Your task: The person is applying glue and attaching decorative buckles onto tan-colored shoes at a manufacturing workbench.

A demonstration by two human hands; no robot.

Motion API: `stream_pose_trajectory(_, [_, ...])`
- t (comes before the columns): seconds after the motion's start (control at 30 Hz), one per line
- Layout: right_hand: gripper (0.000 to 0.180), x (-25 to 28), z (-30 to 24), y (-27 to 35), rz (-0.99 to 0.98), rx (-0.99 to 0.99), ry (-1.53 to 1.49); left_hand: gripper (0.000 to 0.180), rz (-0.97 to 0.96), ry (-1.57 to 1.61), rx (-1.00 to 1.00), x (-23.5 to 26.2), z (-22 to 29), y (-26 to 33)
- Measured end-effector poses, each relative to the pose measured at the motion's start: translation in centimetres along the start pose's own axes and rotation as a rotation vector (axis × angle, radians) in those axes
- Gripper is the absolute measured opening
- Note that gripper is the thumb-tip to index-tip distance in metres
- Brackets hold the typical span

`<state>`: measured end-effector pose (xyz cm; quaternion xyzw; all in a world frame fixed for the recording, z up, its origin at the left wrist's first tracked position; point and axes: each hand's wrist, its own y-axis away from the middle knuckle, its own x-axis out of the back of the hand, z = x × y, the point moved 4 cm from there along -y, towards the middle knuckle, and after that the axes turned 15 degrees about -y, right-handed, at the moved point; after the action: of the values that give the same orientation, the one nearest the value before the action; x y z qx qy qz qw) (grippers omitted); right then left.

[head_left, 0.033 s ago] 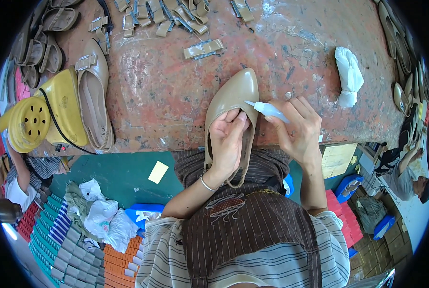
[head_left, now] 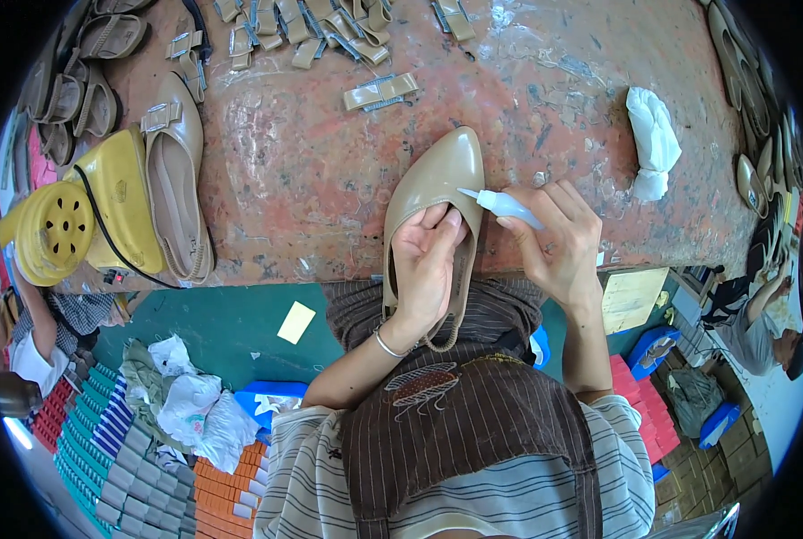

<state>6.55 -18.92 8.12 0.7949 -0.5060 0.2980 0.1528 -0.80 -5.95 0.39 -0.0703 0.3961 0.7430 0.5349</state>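
Nothing's budged since the earlier frame that I can spot, everything sits in the same places. Star of the show is a glossy beige pointed-toe slip-on shoe (head_left: 437, 175) at the centre of the frame, toe up over a scuffed reddish workbench (head_left: 303, 180) and heel hanging past its lower edge. Super shiny smooth toe, with a braided-looking trim at the back.

The left hand (head_left: 427, 269) is clamped on the shoe from inside its opening, fingers bunched with the thumb (some tips are hidden). The right hand (head_left: 559, 238) has thumb and fingers closed around a small translucent squeeze bottle with a thin pointed nozzle (head_left: 520, 211). Its tip is at the front of the shoe; can't tell if it's touching.

Just above the toe lies a flat beige bow-shaped strap with silvery edges (head_left: 381, 92).

Labels? Only a small dark marking on the yellow rounded machine (head_left: 132, 180) at left, too tiny to make out. The bottle shows plain on its visible side.
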Motion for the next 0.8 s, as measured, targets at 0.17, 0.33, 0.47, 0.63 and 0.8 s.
stream_pose_trajectory(0.17, [0.017,0.6,2.0,0.3,0.081,-0.035,-0.240,0.025,0.031,0.037,0.016,-0.2,0.1,-0.2])
stream_pose_trajectory(0.33, [0.025,1.8,6.9,-0.3,0.483,-0.160,-0.444,0.017,0.026,0.084,0.007,-0.4,0.2,-0.1])
stream_pose_trajectory(0.47, [0.027,1.6,8.9,-1.1,0.473,-0.038,-0.012,0.013,0.038,0.080,0.035,-0.1,0.1,-0.1])
stream_pose_trajectory(0.63, [0.036,1.7,4.5,1.5,0.810,0.005,0.013,0.013,0.074,0.120,0.050,-0.2,0.1,0.0])
stream_pose_trajectory(0.8, [0.029,-1.6,-0.2,-6.3,0.461,0.147,0.033,0.017,0.011,0.188,-0.001,0.1,0.2,0.0])
